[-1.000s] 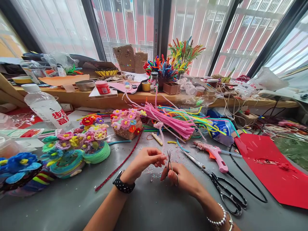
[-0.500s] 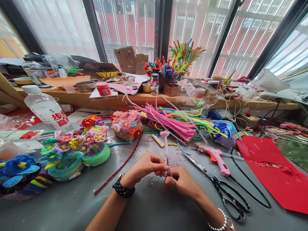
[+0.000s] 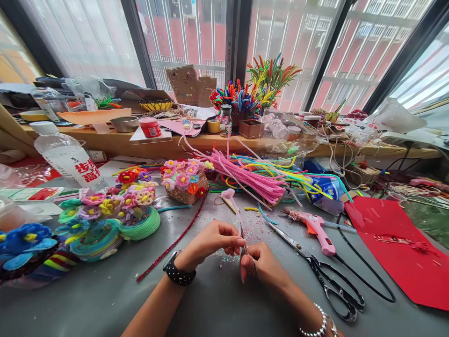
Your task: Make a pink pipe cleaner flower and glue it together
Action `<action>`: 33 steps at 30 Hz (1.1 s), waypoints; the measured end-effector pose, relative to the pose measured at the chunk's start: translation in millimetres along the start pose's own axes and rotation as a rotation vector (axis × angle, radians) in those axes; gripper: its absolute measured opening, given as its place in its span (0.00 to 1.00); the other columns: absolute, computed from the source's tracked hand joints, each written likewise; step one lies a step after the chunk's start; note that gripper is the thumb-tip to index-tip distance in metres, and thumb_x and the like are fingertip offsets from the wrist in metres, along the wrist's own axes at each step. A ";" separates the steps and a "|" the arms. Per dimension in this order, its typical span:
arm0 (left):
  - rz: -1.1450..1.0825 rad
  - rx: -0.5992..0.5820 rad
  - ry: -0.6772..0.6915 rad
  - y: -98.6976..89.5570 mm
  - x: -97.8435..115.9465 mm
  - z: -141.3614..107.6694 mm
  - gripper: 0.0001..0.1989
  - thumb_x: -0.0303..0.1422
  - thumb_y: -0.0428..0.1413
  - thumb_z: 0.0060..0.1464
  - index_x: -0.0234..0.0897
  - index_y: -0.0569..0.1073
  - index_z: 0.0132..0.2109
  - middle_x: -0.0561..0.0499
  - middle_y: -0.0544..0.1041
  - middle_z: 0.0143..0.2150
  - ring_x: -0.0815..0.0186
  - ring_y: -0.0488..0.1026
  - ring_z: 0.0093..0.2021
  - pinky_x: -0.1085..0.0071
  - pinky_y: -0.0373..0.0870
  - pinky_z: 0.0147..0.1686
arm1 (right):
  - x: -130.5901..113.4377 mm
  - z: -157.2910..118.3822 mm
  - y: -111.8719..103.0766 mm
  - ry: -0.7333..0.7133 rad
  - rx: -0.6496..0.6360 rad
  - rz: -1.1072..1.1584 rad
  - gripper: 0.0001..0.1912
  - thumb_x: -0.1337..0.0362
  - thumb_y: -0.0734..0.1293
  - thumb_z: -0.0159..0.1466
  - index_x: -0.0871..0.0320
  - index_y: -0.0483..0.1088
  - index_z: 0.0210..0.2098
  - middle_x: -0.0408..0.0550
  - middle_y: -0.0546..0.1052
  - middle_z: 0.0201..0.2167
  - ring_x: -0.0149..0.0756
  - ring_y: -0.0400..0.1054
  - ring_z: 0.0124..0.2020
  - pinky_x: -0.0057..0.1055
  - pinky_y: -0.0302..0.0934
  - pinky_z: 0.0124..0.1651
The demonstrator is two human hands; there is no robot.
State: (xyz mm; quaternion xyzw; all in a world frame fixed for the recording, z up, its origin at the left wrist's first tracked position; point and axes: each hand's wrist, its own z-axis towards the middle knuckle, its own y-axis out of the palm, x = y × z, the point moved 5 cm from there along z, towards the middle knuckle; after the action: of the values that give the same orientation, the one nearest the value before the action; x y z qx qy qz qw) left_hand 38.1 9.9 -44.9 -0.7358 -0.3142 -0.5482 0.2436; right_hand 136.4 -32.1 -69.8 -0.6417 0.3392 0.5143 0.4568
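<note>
Near the centre of the grey table, my left hand [image 3: 220, 241] pinches the stem of a pale pink pipe-cleaner piece [image 3: 236, 206], whose rounded end points up and away. My right hand [image 3: 259, 262] is closed around the handles of small scissors [image 3: 242, 234]. Their blades point away from me and lie against the pink stem by my left fingertips. The two hands nearly touch. Small bits of trimmed fluff [image 3: 224, 258] lie scattered on the table around them.
Large black scissors [image 3: 319, 271] and a pink glue gun [image 3: 315, 227] lie right, beside red sheets [image 3: 396, 252]. Pink pipe cleaners [image 3: 249, 180] are behind. Flower baskets [image 3: 140, 224], a dark red strip [image 3: 175, 243] and a bottle [image 3: 70, 159] are left.
The rounded end of the pink piece has tipped to the left and slightly away. My right fingers have shifted slightly on the small scissors; my left hand has barely moved.
</note>
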 end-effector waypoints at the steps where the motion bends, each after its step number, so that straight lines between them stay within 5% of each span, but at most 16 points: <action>1: 0.006 -0.006 -0.001 0.5 0.5 -0.6 0.14 0.39 0.58 0.39 0.31 0.68 0.22 0.56 0.68 0.18 0.75 0.62 0.21 0.77 0.57 0.23 | -0.7 0.4 0.9 -0.017 -0.030 0.009 0.38 0.31 0.52 0.43 0.62 0.64 0.10 0.41 0.58 0.09 0.23 0.50 0.14 0.25 0.44 0.19; 7: 0.027 -0.013 -0.028 0.7 -1.1 -1.3 0.13 0.39 0.59 0.39 0.31 0.68 0.22 0.56 0.68 0.18 0.75 0.62 0.20 0.77 0.56 0.22 | 2.9 2.4 2.6 -0.054 -0.051 -0.004 0.38 0.31 0.50 0.45 0.61 0.64 0.11 0.41 0.60 0.10 0.25 0.53 0.15 0.25 0.46 0.20; 13: 0.062 0.026 -0.009 -4.7 -3.6 0.5 0.14 0.40 0.57 0.40 0.31 0.68 0.22 0.56 0.69 0.19 0.77 0.56 0.18 0.77 0.51 0.19 | 10.1 1.8 -0.4 0.063 0.053 -0.044 0.35 0.33 0.55 0.43 0.61 0.61 0.08 0.40 0.57 0.07 0.23 0.49 0.13 0.26 0.42 0.19; 20: 0.107 -0.035 -0.049 1.3 2.8 -3.9 0.14 0.40 0.58 0.39 0.31 0.68 0.20 0.56 0.68 0.17 0.76 0.57 0.18 0.77 0.51 0.19 | 4.4 1.2 -1.9 0.034 -0.123 -0.001 0.36 0.31 0.53 0.42 0.61 0.61 0.11 0.38 0.58 0.08 0.22 0.50 0.13 0.24 0.42 0.17; 33: 0.056 0.008 0.026 -3.2 2.2 -1.0 0.14 0.40 0.56 0.42 0.31 0.68 0.25 0.55 0.69 0.20 0.75 0.62 0.22 0.78 0.55 0.23 | 4.0 0.0 -9.4 0.083 0.079 -0.077 0.34 0.35 0.57 0.45 0.61 0.59 0.08 0.39 0.58 0.07 0.22 0.49 0.12 0.25 0.44 0.19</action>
State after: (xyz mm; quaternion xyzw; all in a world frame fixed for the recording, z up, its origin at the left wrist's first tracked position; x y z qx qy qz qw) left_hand 35.5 11.8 -42.5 -0.7363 -0.2923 -0.5493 0.2658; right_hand 145.8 -28.6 -71.5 -0.6563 0.3532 0.4555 0.4868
